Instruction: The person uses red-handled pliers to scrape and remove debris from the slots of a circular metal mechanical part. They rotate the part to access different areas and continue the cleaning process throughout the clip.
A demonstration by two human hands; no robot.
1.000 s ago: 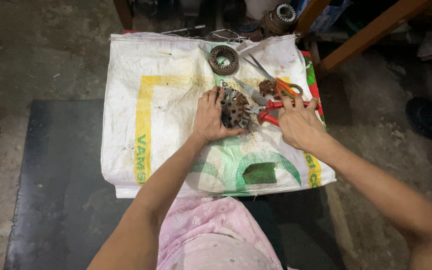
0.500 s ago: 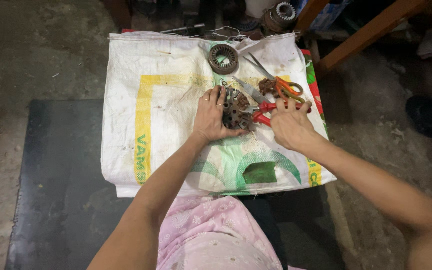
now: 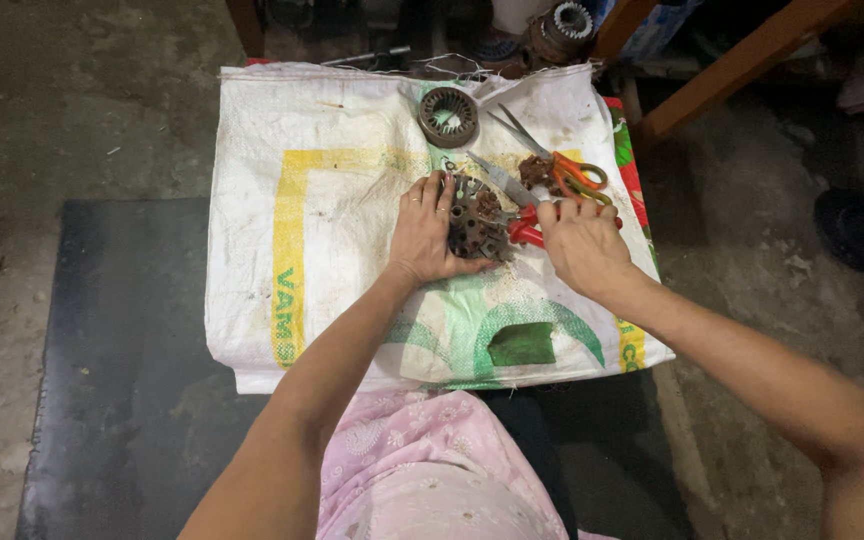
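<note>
My left hand [image 3: 422,238] grips a round, rusty metal stator [image 3: 474,225] with copper winding bits, holding it on a white woven sack [image 3: 312,200]. My right hand [image 3: 580,245] is closed around the red handles of a pair of pliers [image 3: 525,228], whose jaws point at the stator's right side. Just beyond lie orange-handled scissors [image 3: 562,172] with a clump of brown copper wire [image 3: 534,172] beside them.
A second ring-shaped stator [image 3: 448,117] lies near the sack's far edge. A green patch [image 3: 522,345] is on the sack near me. A dark mat [image 3: 122,360] lies under the sack on a concrete floor. Wooden legs [image 3: 732,70] and motor parts [image 3: 557,28] stand beyond.
My right hand moved left from the scissors area, closed on the red plier handles and brought them against the stator. My left hand stayed on the stator.
</note>
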